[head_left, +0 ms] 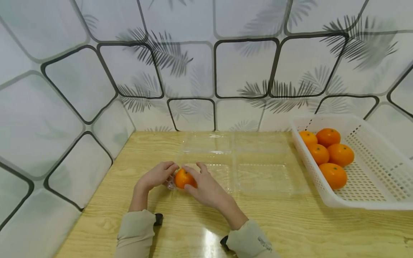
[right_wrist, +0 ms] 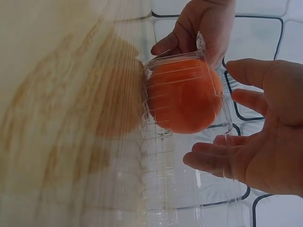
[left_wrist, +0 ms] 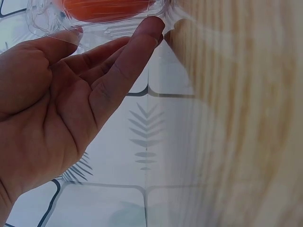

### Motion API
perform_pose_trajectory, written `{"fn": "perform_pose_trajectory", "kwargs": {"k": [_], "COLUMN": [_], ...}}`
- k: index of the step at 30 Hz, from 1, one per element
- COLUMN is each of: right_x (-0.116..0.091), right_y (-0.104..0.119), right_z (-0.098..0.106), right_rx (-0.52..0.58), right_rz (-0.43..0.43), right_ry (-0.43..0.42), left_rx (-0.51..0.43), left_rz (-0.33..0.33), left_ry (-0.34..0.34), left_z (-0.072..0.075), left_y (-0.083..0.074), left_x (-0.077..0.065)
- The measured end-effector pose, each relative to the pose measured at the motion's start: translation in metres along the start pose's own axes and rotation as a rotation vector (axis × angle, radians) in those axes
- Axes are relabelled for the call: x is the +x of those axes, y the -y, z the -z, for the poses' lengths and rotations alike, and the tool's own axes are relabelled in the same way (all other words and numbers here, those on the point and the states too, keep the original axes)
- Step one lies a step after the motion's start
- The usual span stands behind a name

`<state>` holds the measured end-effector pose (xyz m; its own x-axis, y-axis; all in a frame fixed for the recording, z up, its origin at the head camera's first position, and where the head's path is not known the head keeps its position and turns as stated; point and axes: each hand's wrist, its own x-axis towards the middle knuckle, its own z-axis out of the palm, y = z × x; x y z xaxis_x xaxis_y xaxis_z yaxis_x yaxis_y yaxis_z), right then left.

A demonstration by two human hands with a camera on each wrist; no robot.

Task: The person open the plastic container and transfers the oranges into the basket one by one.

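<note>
A mandarin (head_left: 184, 178) sits at the left end of a clear plastic container (head_left: 235, 172) on the table. My left hand (head_left: 157, 176) is at the container's left edge, its fingertips against the plastic in the left wrist view. Around the fruit's right side, my right hand (head_left: 206, 184) has its thumb and fingers spread. The right wrist view shows the mandarin (right_wrist: 182, 97) inside the clear wall, with the right hand (right_wrist: 270, 127) beside it, fingers extended and not closed on it. Clear plastic makes the container's outline hard to follow.
A white perforated basket (head_left: 371, 203) stands at the right, with several mandarins (head_left: 341, 155) gathered on its left side. The wood-grain table (head_left: 180, 229) meets a patterned wall covering (head_left: 246, 68) at the back and left.
</note>
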<state>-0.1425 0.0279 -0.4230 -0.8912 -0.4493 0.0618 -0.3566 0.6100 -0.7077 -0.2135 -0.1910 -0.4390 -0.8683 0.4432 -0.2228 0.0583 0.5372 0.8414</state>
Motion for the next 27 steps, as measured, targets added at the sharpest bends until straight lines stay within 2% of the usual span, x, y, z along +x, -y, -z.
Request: {"fn": "perform_pose_trajectory", "kwargs": {"k": [27], "right_x": [0.0025], "right_y": [-0.0082], "right_z": [-0.0093], "right_rx": [-0.041], "right_rz": [-0.004], "right_ry": [0.0], "left_rx": [-0.036], "left_rz": [0.005], "left_ry": [0.008], "left_z": [-0.0009], "left_y": [0.0013], "left_x": [-0.0007]}}
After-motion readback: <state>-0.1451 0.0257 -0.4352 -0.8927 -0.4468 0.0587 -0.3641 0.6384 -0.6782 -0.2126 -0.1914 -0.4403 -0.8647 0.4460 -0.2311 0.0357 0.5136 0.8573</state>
